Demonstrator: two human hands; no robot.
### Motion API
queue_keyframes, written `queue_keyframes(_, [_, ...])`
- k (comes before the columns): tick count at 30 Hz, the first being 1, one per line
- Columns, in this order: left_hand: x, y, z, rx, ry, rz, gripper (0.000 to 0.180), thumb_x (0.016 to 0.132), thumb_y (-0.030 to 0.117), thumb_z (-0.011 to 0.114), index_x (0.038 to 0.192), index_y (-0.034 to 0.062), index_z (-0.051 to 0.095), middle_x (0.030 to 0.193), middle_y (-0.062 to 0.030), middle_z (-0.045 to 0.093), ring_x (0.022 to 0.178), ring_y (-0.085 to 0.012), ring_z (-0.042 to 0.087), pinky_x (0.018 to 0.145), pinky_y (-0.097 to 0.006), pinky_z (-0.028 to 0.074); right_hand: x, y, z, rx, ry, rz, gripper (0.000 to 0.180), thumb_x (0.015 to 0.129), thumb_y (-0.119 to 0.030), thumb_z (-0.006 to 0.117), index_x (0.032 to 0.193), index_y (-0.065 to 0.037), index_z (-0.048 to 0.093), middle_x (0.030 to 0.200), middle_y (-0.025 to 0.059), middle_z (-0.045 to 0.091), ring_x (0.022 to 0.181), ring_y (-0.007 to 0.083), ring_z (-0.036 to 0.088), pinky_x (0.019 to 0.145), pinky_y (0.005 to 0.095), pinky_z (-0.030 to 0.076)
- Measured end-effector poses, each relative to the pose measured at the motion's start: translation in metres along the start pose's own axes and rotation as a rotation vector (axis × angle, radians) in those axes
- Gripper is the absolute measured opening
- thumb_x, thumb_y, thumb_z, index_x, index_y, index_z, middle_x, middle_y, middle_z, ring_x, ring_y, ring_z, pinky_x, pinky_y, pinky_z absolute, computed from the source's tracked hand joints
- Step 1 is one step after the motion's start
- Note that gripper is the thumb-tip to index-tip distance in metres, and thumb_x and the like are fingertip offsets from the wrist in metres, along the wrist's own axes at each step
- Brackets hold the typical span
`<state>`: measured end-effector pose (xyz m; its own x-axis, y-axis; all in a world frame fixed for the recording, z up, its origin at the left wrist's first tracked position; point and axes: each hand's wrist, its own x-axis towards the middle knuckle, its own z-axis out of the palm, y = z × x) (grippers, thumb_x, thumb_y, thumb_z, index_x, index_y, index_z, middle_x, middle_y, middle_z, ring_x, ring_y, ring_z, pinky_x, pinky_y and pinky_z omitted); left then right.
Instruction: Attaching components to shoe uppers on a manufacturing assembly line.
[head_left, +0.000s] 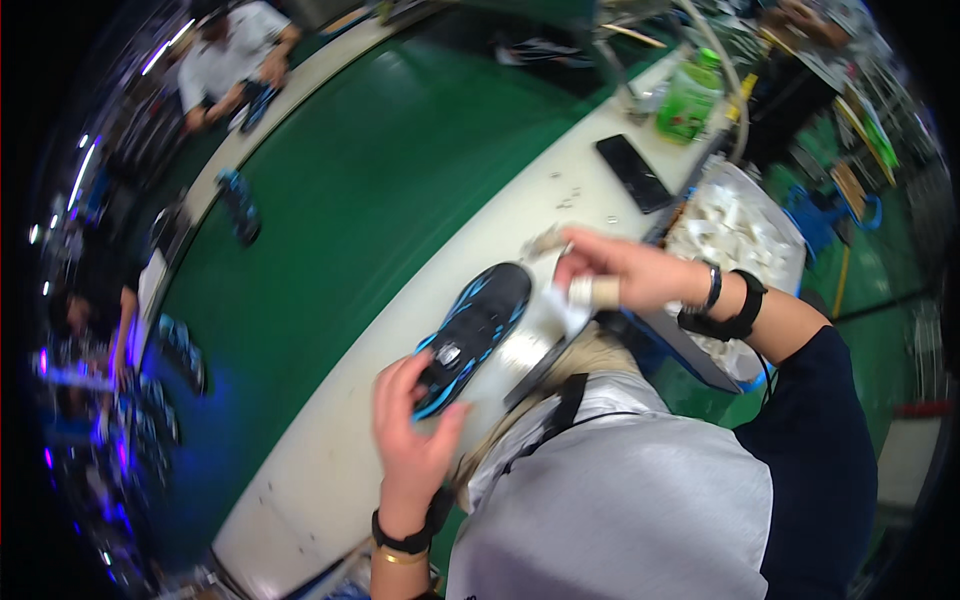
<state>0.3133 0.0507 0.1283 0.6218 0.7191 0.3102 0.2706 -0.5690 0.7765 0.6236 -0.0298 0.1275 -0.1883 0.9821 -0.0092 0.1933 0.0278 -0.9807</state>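
A black shoe with blue streaks (478,322) lies aslant on the white ledge, a shiny patch near its lower end. My left hand (415,415) grips that lower end, fingers on one side and thumb on the other. Beyond the shoe's upper end is my right hand (630,272), its fingers curled together and blurred by motion. Beige tape (594,292) wraps one of its fingers. From these fingers hangs a white crumpled piece (570,306), too smeared to tell whether paper or cloth.
A green conveyor belt (340,190) runs beyond the white ledge (330,450), carrying other shoes (238,207). A black phone (634,173) and a green bottle (690,97) stay at upper right. A box of white scraps (735,225) stands beside my right arm. Co-workers sit across the belt.
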Motion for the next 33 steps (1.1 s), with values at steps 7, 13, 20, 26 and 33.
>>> queue_keyframes(7, [-0.048, -0.015, -0.002, -0.512, -0.050, -0.358, 0.019, 0.087, 0.009, 0.069, 0.097, 0.0011, 0.055, 0.086, -0.0062, 0.065, 0.068, -0.0104, 0.056, 0.066, -0.023, 0.046, 0.065, -0.047, 0.102, -0.035, -0.415, 0.111, 0.027, 0.091, -0.009, 0.064, 0.113, -0.005, 0.047, 0.096, 0.0032, 0.062, 0.080, 0.0102, 0.055, 0.074, 0.0259, 0.049])
queue_keyframes(13, [-0.065, -0.038, -0.014, -0.966, 0.182, -0.513, 0.007, 0.095, 0.008, 0.059, 0.094, 0.0039, 0.053, 0.082, -0.0079, 0.066, 0.070, -0.0103, 0.061, 0.065, -0.025, 0.050, 0.084, -0.042, 0.128, -0.373, -0.300, -0.578, 0.059, 0.077, -0.009, 0.074, 0.127, -0.003, 0.044, 0.103, 0.0140, 0.065, 0.091, 0.0302, 0.063, 0.075, 0.0365, 0.053])
queue_keyframes(20, [-0.079, -0.082, -0.028, -0.392, 0.415, -0.343, 0.019, 0.095, 0.012, 0.060, 0.111, 0.0020, 0.056, 0.084, 0.0051, 0.049, 0.067, -0.0016, 0.039, 0.062, -0.017, 0.034, 0.117, -0.046, 0.137, -0.810, -0.273, -0.592, 0.046, 0.077, -0.010, 0.065, 0.119, -0.005, 0.048, 0.082, 0.0104, 0.063, 0.080, 0.0299, 0.062, 0.070, 0.0413, 0.046])
queue_keyframes(26, [-0.078, -0.084, 0.001, -0.610, 0.346, -0.458, 0.021, 0.094, 0.007, 0.060, 0.114, 0.0025, 0.053, 0.089, 0.0026, 0.051, 0.067, -0.0003, 0.041, 0.060, -0.016, 0.035, 0.123, -0.031, 0.171, -1.131, -0.401, -0.601, 0.029, 0.080, -0.010, 0.059, 0.108, -0.007, 0.050, 0.088, 0.0078, 0.063, 0.087, 0.0221, 0.062, 0.077, 0.0352, 0.044])
queue_keyframes(33, [-0.059, -0.091, 0.009, -0.607, 0.349, -0.375, 0.023, 0.093, 0.005, 0.060, 0.112, 0.0039, 0.047, 0.095, 0.0003, 0.053, 0.064, -0.0003, 0.044, 0.055, -0.016, 0.035, 0.140, -0.042, 0.134, -0.940, -0.410, -0.436, 0.038, 0.081, -0.022, 0.065, 0.114, -0.006, 0.056, 0.087, 0.0109, 0.065, 0.085, 0.0300, 0.063, 0.076, 0.0408, 0.048])
